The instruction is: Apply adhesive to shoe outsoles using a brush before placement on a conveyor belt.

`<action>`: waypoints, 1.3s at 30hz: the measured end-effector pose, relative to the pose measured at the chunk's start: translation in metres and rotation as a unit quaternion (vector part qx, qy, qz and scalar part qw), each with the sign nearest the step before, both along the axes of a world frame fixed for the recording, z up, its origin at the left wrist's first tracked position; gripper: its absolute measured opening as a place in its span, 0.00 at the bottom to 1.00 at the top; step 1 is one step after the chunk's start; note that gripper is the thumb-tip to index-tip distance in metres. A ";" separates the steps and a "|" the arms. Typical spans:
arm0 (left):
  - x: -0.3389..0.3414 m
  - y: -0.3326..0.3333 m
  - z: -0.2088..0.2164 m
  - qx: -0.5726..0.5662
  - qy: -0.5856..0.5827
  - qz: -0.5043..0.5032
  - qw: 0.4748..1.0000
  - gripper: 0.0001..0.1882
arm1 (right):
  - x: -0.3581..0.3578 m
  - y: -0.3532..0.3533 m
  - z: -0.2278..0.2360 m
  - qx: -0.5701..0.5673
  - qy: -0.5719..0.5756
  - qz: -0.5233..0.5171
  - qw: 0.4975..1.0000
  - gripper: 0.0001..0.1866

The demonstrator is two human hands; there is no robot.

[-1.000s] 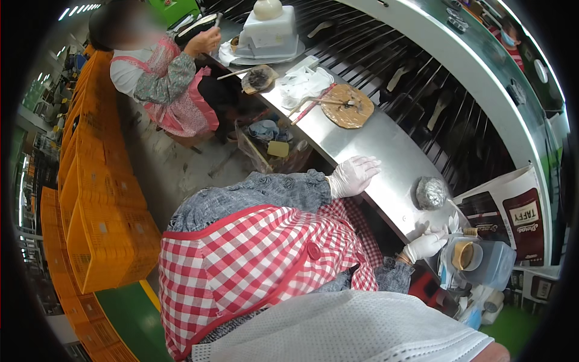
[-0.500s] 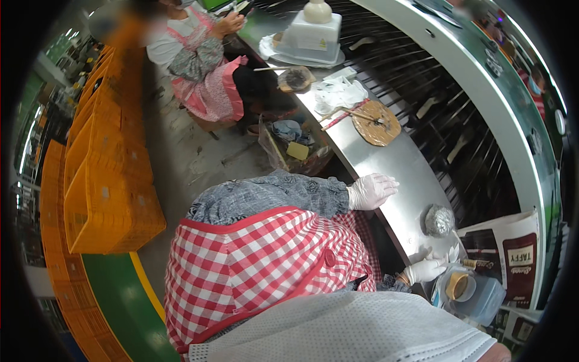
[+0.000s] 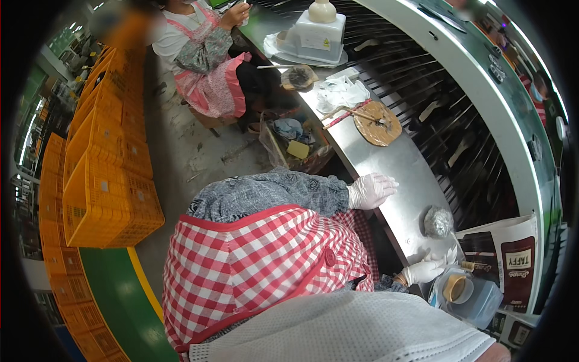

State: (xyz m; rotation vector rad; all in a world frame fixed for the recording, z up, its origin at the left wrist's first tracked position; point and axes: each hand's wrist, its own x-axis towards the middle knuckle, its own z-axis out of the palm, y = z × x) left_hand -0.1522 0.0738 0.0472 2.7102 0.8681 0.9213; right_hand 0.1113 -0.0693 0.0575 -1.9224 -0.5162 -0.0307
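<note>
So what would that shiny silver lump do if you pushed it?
The silver lump looks rounded, so it might rock or roll a little. Its shiny, crinkly-looking outside could also slide fairly easily on the smooth metal table.

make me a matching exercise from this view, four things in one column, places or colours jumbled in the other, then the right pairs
Column 1
1. left hand
2. right hand
3. shiny ball
4. crates

Column 2
A. orange, in a row at the left of the picture
B. gloved, beside the clear box
C. silver, on the metal table
D. gloved, at the table's long edge, well away from the clear box

Right pairs: 1-D, 2-B, 3-C, 4-A
</note>
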 end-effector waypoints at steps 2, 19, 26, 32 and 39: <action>0.001 0.000 0.003 0.004 -0.010 -0.002 1.000 0.20 | 0.004 0.000 -0.003 0.049 0.070 -0.012 0.996 0.17; 0.004 -0.009 0.028 -0.147 -0.012 -0.038 0.988 0.14 | -0.003 0.002 0.010 0.100 0.100 0.013 0.990 0.16; -0.017 0.014 0.111 -0.302 -0.264 -0.031 0.916 0.28 | -0.010 -0.006 0.029 0.094 0.124 -0.008 0.988 0.15; -0.080 0.102 0.191 -0.140 -0.507 0.064 0.848 0.32 | -0.018 -0.010 0.038 -0.018 -0.049 -0.012 0.999 0.17; -0.062 0.172 0.209 -0.033 -0.391 0.064 0.918 0.30 | 0.015 -0.021 -0.006 -0.030 -0.121 0.012 0.992 0.18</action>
